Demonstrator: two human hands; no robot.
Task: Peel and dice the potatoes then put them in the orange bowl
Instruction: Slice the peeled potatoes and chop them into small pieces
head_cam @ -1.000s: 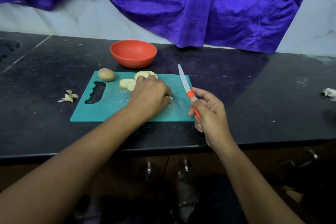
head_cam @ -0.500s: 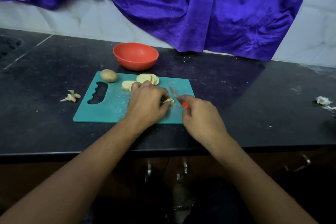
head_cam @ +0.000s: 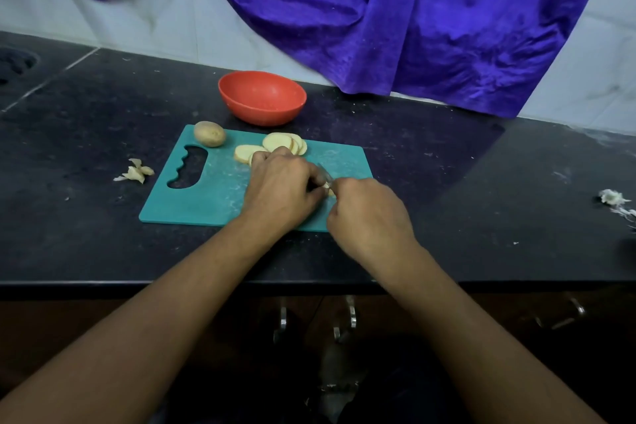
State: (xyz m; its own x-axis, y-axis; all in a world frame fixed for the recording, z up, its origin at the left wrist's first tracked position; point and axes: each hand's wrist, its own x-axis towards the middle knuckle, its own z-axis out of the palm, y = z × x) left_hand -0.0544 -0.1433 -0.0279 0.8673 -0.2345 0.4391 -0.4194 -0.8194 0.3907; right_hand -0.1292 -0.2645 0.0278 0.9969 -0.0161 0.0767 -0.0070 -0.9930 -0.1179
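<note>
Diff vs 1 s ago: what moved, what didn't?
The right hand, gripping the knife, moved left and down from beside the cutting board to the potato piece; the raised blade is now down at it. The left hand stayed holding that piece. The orange bowl, whole potato, slices and peels are unchanged.

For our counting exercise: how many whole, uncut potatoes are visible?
1: a brown whole potato at the far-left corner of the teal plastic cutting board. The left hand and right hand may hide more.
</note>
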